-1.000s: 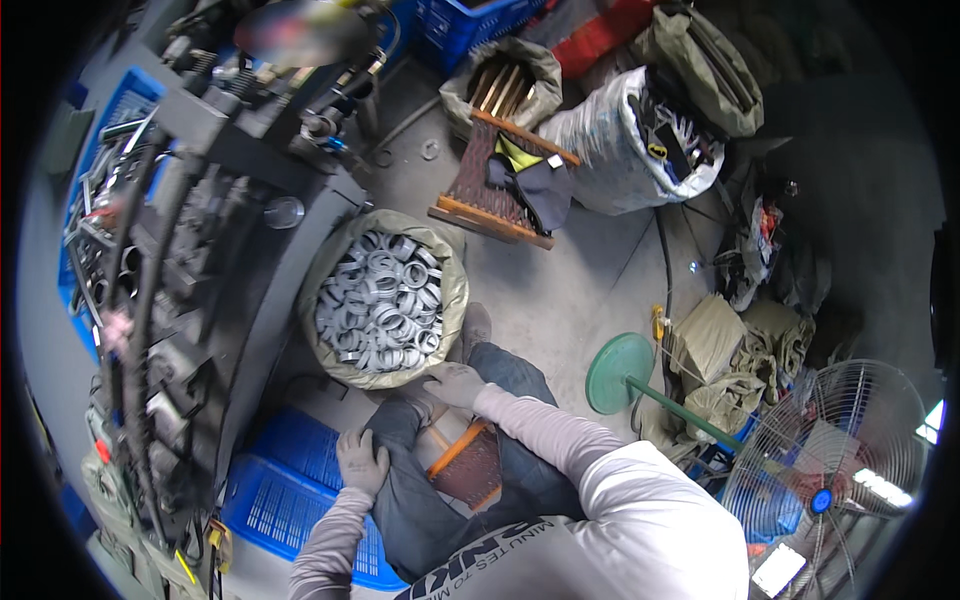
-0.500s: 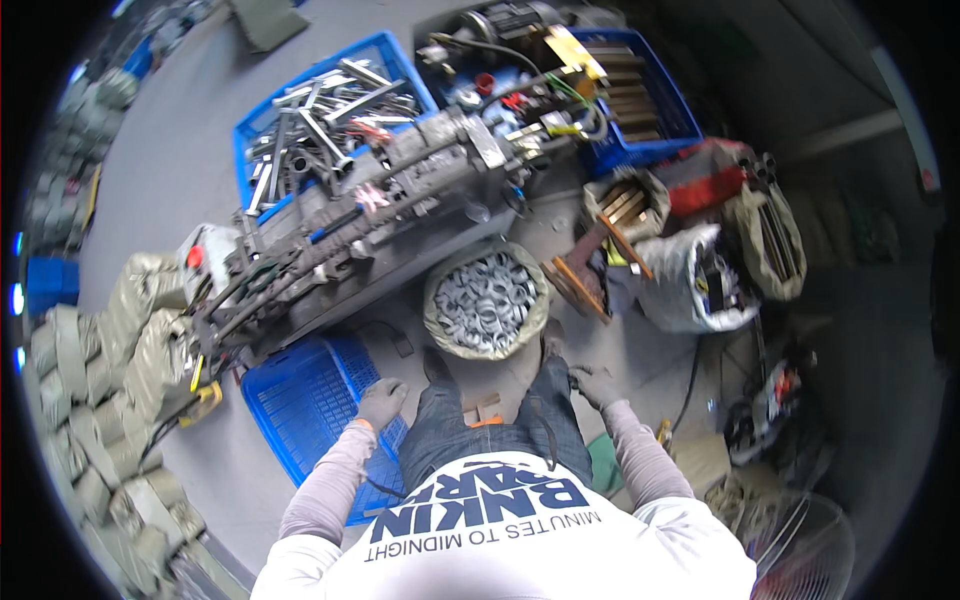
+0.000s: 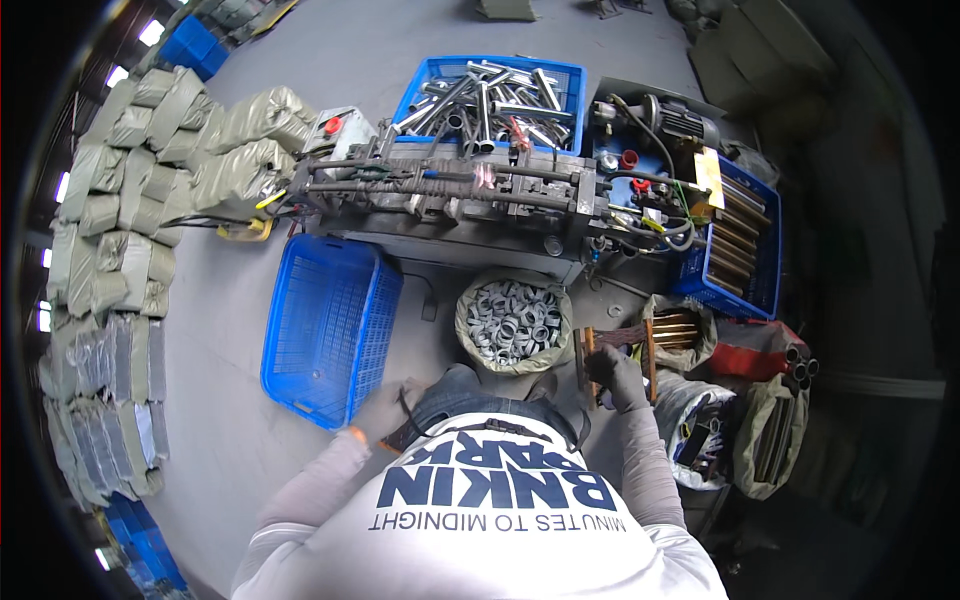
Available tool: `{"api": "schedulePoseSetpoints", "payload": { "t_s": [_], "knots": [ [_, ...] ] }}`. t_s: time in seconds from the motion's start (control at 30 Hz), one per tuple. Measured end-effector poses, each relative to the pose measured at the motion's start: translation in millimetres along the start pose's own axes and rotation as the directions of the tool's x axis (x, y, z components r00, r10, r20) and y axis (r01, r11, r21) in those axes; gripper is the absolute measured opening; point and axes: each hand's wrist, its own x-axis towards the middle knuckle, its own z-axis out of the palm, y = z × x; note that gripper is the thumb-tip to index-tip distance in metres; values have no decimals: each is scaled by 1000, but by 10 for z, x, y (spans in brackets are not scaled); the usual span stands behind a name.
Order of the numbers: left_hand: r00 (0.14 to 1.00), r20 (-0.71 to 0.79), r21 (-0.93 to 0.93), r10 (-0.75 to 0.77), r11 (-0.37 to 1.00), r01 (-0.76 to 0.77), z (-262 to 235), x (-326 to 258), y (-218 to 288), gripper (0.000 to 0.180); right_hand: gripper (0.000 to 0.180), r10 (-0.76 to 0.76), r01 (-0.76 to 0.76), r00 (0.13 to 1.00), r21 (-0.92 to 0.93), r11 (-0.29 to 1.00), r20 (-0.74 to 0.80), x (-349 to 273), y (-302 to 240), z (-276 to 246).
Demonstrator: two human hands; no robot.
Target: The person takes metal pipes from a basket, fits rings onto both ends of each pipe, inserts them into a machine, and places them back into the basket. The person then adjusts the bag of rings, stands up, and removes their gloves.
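My left hand (image 3: 392,408), smeared by motion, is beside my left thigh near the corner of an empty blue plastic crate (image 3: 318,320); its fingers cannot be made out. My right hand (image 3: 618,378), in a dark grey glove, reaches to a small wooden stool (image 3: 586,362) lying on its side, fingers curled on the part between its two boards. In front of my feet stands an open woven sack (image 3: 463,335) full of grey metal rings (image 3: 515,320).
Ahead runs a long metal machine (image 3: 440,190) with rods and hoses. Behind it is a blue crate (image 3: 583,100) of shiny metal tubes. At right are a blue crate (image 3: 745,300) of brown bars and several sacks, one white (image 3: 680,405). Wrapped bundles (image 3: 130,220) are stacked at left.
My view has turned, so the machine now lies level across it. My right hand has moved from beside my thigh to the stool. My left hand remains near the blue crate, now blurred.
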Motion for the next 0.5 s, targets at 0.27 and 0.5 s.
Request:
{"api": "schedulePoseSetpoints", "payload": {
  "t_s": [0.27,0.5],
  "knots": [
    [914,-351,-862,203,311,-400,981,1275,1337,31,78,-236,-155,742,504,850,627,-578,-879,1275],
    [844,-515,-658,150,562,-502,849,1630,1336,35,71,-262,-215,774,629,747,576,-485,-939,1671]
  ]
}}
